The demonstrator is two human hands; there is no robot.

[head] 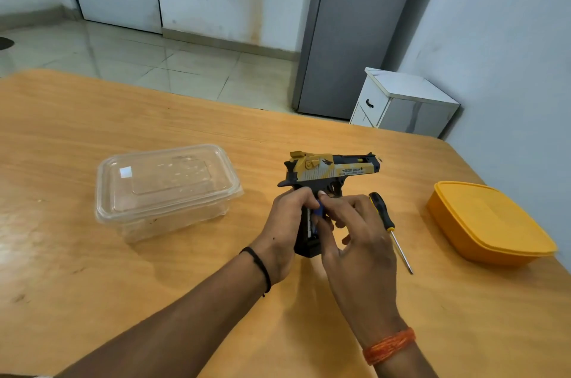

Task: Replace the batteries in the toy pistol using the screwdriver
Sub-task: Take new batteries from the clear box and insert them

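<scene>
head view: left hand (285,223) grips the toy pistol (332,172) grip at table (92,269) centre; right hand (355,232) pinches a blue battery (318,213) there. screwdriver (389,228) lies at 3 o'clock, just beside.

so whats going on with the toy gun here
A person is working on the toy pistol at a wooden table. The left hand holds its handle while the right hand fingers a blue battery at the open handle. The screwdriver lies on the table just right of the hands.
</scene>
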